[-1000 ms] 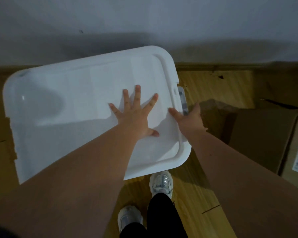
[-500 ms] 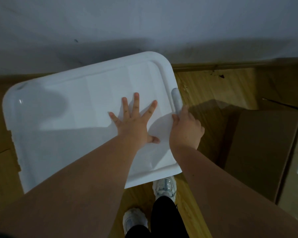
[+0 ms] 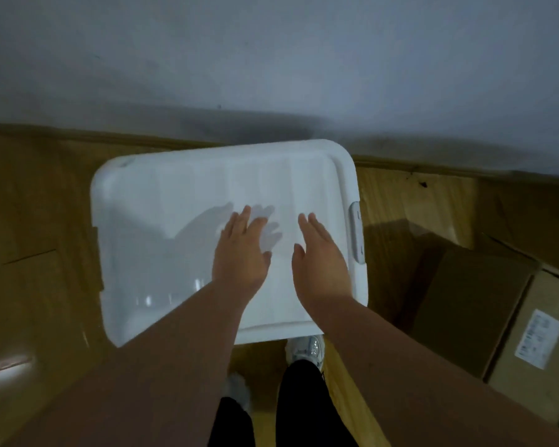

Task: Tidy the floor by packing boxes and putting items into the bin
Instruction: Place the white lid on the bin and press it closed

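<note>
- Wooden flooring point(image 3: 29, 221) runs up to a pale grey wall point(image 3: 271, 59) at the far side of a dimly lit room, with a baseboard along the join.
- White plastic bin point(image 3: 181, 227), its lid shut, sits on the floor near the wall, centre frame, turned slightly off square.
- Grey latch point(image 3: 356, 232) lies closed against the bin's right edge.
- Left hand point(image 3: 241, 256) is over the middle of the lid, palm down, fingers point(image 3: 244, 217) loosely together and extended; its shadow falls on the lid just beyond the fingertips, and whether the palm touches the plastic cannot be told.
- Right hand point(image 3: 320, 262) is just beside it, nearer the latch, palm down, fingers point(image 3: 313, 224) together and straight, holding nothing.
- Both bare forearms reach in from the near edge of the frame.
- Brown cardboard boxes point(image 3: 471, 304) lie on the floor to the right of the bin, close to it; one carries a white printed label point(image 3: 539, 338), its text too small to read.
- White sneaker point(image 3: 305, 348) and dark trouser legs show at the near side, the toe close to the bin's near edge.
</note>
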`<move>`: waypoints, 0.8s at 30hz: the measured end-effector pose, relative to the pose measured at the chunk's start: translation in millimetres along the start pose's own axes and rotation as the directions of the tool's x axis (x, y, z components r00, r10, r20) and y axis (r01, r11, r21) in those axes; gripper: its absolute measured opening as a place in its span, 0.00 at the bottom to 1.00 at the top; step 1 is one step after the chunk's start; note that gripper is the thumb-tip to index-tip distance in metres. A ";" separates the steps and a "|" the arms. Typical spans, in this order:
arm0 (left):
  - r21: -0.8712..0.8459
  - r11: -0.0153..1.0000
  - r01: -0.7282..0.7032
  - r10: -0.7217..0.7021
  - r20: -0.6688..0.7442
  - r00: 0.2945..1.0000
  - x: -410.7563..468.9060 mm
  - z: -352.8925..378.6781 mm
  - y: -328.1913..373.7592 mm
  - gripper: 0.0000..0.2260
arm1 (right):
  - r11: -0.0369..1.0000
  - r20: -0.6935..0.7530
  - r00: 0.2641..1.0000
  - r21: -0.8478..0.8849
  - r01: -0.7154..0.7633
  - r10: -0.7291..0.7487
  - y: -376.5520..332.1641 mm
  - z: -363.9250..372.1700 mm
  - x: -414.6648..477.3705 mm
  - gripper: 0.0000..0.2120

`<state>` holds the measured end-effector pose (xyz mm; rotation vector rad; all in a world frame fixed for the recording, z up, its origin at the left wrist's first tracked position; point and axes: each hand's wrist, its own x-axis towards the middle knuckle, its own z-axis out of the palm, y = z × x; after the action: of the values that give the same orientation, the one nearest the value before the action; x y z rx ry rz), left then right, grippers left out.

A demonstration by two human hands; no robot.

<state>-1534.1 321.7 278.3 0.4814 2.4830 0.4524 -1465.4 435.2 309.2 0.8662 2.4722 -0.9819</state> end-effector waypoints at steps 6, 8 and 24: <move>-0.260 0.896 0.361 -0.401 -0.122 0.908 -6.6 -43.4 -91.5 0.19 | 0.934 0.357 0.916 -0.226 0.276 -0.184 -69.6 39.6 17.1 0.32; -0.294 0.863 0.411 -0.459 -0.115 0.881 -7.6 -47.1 -129.3 0.20 | 0.880 0.439 0.860 -0.258 0.399 -0.261 -95.8 73.4 28.4 0.37; -0.714 0.230 0.662 -0.428 0.536 0.727 -9.7 -50.8 -304.0 0.35 | 0.674 0.499 0.843 -0.554 0.488 -0.200 -164.2 205.2 49.6 0.60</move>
<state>-1628.5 39.8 196.5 -0.7602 1.6223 1.1871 -1591.6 216.3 221.6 -0.0685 2.3678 -0.2428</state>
